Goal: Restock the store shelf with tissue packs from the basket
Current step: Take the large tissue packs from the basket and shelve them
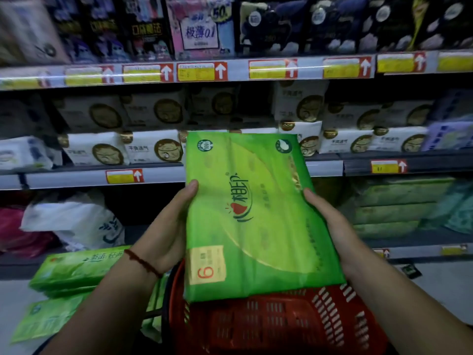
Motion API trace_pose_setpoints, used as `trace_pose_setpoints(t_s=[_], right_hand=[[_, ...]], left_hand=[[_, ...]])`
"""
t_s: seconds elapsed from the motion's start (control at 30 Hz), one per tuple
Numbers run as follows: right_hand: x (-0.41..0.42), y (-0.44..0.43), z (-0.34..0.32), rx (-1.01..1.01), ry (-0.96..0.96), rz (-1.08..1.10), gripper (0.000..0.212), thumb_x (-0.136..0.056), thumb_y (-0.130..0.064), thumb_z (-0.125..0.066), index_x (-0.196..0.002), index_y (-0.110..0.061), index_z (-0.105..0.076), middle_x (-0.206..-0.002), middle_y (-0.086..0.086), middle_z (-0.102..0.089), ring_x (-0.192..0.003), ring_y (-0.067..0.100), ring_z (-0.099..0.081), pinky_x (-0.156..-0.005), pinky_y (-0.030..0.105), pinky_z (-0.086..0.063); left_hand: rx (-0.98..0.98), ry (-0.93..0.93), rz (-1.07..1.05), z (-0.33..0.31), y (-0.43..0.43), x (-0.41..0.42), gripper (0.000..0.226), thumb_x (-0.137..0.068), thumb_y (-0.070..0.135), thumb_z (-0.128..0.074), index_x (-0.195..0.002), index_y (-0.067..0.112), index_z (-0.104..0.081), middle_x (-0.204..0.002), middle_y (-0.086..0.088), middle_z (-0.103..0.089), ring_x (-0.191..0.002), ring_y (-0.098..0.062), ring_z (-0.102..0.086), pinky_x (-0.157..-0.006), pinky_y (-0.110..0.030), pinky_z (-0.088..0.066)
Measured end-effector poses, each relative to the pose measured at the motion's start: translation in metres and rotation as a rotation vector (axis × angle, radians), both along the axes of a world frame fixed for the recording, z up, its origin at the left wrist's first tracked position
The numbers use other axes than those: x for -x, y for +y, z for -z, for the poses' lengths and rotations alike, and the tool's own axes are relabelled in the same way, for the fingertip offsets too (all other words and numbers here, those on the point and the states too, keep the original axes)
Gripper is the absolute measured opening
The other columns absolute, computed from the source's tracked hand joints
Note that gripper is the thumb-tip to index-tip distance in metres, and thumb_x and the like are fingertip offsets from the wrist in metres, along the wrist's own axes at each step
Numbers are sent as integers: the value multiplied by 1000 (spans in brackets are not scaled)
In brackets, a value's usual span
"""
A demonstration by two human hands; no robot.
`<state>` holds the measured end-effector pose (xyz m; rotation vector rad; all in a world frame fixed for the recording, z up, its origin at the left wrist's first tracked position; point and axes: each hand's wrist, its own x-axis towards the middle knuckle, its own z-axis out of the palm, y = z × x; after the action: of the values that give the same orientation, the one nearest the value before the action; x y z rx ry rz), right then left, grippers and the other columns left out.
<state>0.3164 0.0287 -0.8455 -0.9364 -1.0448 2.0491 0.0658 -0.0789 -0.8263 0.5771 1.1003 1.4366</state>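
A large green tissue pack (256,213) is held up in front of the shelves, above the red basket (281,321). My left hand (169,226) grips its left edge, thumb on top. My right hand (332,224) grips its right edge, with the fingers hidden under the pack. More green tissue packs (74,270) lie stacked at the lower left beside the basket. Similar green packs (394,206) sit on the low shelf at the right.
The middle shelf (76,179) holds white packs with gold circles. The top shelf carries dark and pink packages behind red-arrow price tags. A white plastic bag (84,221) and something pink sit on the low shelf at left. A dark gap shows behind the held pack.
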Motion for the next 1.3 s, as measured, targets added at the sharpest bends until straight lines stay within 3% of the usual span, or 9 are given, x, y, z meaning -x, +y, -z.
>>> trace_pose_setpoints(t_s=[0.13, 0.23, 0.37, 0.47, 0.67, 0.87, 1.07, 1.17, 1.3], right_hand=[[-3, 16, 8, 26, -28, 63, 38, -94, -42, -60, -114, -14, -74, -92, 9, -79, -72, 23, -77, -64, 32, -63], [-4, 23, 17, -44, -257, 38, 52, -84, -54, -70, -118, -15, -72, -99, 8, -79, -83, 24, -76, -80, 38, -61], [-7, 20, 30, -800, -934, 260, 45, -85, -40, -79, -123, -22, -62, -113, 1, -59, -106, 23, -61, -82, 32, -45], [3, -3, 22, -1085, -839, 222, 28, -84, -32, -80, -105, -30, -61, -102, -7, -51, -95, 12, -57, -76, 25, -45], [31, -34, 6, -539, -498, 137, 80, -71, -68, -78, -136, -31, -49, -111, -9, -70, -98, 7, -71, -86, 33, -59], [49, -38, 17, -90, -201, 233, 92, -60, -54, -94, -131, -19, -45, -109, 1, -78, -95, 14, -77, -82, 35, -60], [30, -7, 29, -20, -382, 354, 145, -26, -66, -98, -149, -20, -36, -130, 6, -66, -110, 31, -70, -90, 54, -60], [12, 13, 36, -77, -367, 402, 104, -42, -50, -99, -134, -20, -61, -118, 4, -75, -101, 27, -75, -87, 54, -62], [-1, 27, 39, -9, -283, 317, 77, -56, -54, -93, -121, -20, -70, -115, 8, -77, -101, 31, -75, -95, 54, -58]], left_hand=[[86, -56, 13, 8, 6, -21, 53, -77, 40, -70, -118, 7, -72, -108, -20, -77, -85, -31, -77, -75, -45, -64], [108, -10, -77, 13, 10, -30, 53, -77, 39, -73, -122, 11, -70, -115, -20, -75, -94, -37, -75, -81, -50, -62], [28, 308, -292, 14, 13, -35, 54, -77, 28, -85, -124, 15, -63, -110, -11, -77, -91, -27, -77, -75, -43, -64], [-22, 606, -345, 16, 12, -44, 75, -70, 32, -91, -133, 25, -52, -112, 5, -74, -89, -9, -76, -74, -31, -63], [7, 1188, -298, 23, 5, -69, 93, -54, 66, -81, -135, 48, -38, -116, 23, -63, -101, -3, -67, -82, -36, -57], [-57, 1881, -183, 51, 12, -102, 90, -63, 52, -71, -139, 13, -43, -105, -4, -50, -83, -31, -60, -63, -40, -49], [-283, 1536, 161, 55, 1, -102, 74, -80, 56, -56, -148, 28, -49, -131, 4, -51, -122, -16, -56, -102, -33, -47], [-368, 1332, 251, 54, 7, -87, 52, -84, 43, -63, -135, 32, -65, -139, 14, -59, -129, 2, -54, -109, -16, -39], [-142, 921, -82, 62, 31, -51, 23, -94, 16, -71, -113, 29, -72, -106, 8, -76, -95, -6, -71, -82, -24, -53]])
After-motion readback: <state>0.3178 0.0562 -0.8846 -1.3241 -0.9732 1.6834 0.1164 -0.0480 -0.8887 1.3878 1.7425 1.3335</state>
